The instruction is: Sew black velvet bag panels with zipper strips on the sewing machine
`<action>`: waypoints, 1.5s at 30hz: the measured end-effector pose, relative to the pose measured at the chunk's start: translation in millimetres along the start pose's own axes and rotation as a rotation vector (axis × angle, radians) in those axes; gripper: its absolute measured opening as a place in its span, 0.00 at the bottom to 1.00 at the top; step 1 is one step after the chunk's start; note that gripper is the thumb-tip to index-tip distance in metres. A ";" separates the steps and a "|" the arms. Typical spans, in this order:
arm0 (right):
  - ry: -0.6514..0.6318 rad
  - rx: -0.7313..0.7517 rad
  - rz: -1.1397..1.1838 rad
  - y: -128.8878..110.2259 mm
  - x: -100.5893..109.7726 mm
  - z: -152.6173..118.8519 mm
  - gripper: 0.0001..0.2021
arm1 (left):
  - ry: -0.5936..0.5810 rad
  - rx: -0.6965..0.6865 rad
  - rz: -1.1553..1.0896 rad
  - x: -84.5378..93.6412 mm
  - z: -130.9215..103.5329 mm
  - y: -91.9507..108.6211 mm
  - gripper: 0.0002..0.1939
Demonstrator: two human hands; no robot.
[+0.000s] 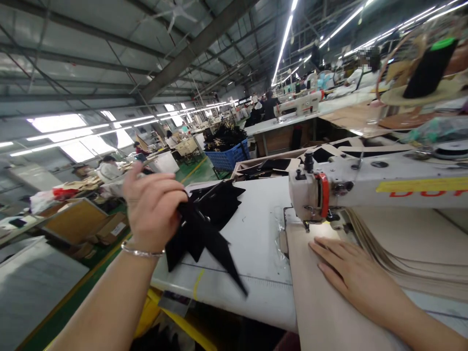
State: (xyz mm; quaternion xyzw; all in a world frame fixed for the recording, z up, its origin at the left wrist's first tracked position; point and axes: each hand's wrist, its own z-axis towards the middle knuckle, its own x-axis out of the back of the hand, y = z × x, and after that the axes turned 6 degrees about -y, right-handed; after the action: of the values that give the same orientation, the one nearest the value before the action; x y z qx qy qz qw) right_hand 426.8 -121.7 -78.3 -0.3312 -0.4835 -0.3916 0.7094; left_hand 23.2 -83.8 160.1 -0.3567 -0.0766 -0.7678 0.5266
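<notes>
My left hand (154, 209) is raised at the left of the table, its fingers closed on a pointed black fabric piece (219, 248) that hangs down to the right. Behind and under it lies a stack of black fabric pieces (223, 209) with jagged ends. Flat on a beige fabric panel (310, 287) rests my right hand (347, 268), fingers stretched out just in front of the needle area. The panel reaches under the head of a white sewing machine (305, 195) and hangs over the table's front edge.
Layered beige panels (409, 243) lie under the machine arm. Beyond the white tabletop (256, 229) stands a blue crate (228, 158) heaped with dark pieces. A black thread cone (429, 70) is at upper right. Several people work farther back.
</notes>
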 end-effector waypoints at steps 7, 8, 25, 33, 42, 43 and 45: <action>-0.019 -0.011 0.057 -8.0 15.8 3.2 0.24 | -0.654 -0.242 -0.514 -131.4 -23.3 133.9 0.20; -0.022 -0.018 0.062 -8.4 16.5 3.2 0.24 | -0.695 -0.121 -0.548 -148.1 -26.8 143.2 0.26; -0.007 -0.038 0.096 -11.5 22.6 2.9 0.23 | -0.965 0.191 -0.551 -151.4 -36.5 191.7 0.12; -0.032 -0.040 0.073 -9.0 20.3 3.4 0.26 | -0.767 0.126 -0.826 -175.1 -24.1 209.3 0.05; -0.033 -0.053 0.088 -11.8 24.4 4.4 0.27 | -0.727 0.285 -0.716 -200.7 -13.3 212.3 0.02; -0.033 -0.053 0.093 -12.2 24.5 4.5 0.27 | -0.729 0.293 -0.710 -202.2 -12.8 212.6 0.02; -0.032 -0.052 0.099 -12.5 24.4 4.9 0.27 | -0.732 0.304 -0.700 -204.9 -12.6 212.8 0.02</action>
State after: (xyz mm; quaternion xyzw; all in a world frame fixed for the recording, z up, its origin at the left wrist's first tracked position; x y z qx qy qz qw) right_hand 419.3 -129.2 -52.6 -0.3794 -0.4675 -0.3630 0.7112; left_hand 240.1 -27.7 -32.8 -0.4742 -0.4804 -0.7032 0.2232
